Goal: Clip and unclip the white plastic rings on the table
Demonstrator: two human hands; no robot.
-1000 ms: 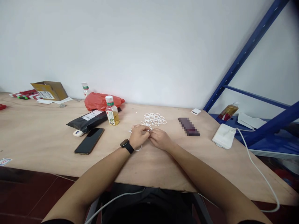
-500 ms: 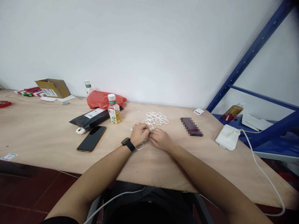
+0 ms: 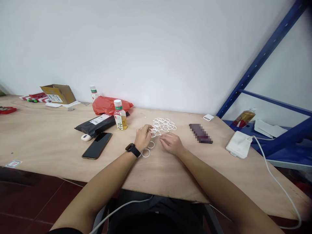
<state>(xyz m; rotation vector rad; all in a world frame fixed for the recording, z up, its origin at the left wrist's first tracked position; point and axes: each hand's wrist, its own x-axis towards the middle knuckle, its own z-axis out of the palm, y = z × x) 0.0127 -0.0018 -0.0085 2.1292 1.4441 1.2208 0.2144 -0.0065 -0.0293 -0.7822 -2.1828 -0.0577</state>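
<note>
A pile of thin white rings (image 3: pixel 164 123) lies on the wooden table just beyond my hands. My left hand (image 3: pixel 143 137), with a black watch on its wrist, is at the pile's left edge, its fingers curled against a white ring (image 3: pixel 153 134). Two more rings, one white ring (image 3: pixel 151 145) and a nearer white ring (image 3: pixel 146 153), lie below that hand; whether they are joined is unclear. My right hand (image 3: pixel 172 143) is at the near side of the pile, thumb and fingers pinched together. Anything between those fingertips is too small to make out.
Left of my hands are a phone (image 3: pixel 97 146), a white case (image 3: pixel 86 137), a black parcel (image 3: pixel 85 127), a drink bottle (image 3: pixel 120 117) and a red bag (image 3: pixel 103 105). To the right are a blurred dark object (image 3: pixel 200 133) and a white power bank (image 3: pixel 239 145) with a cable.
My hands were together and are now apart. The left has moved slightly up toward the pile, the right a little to the right. Rings below the left hand show more fully.
</note>
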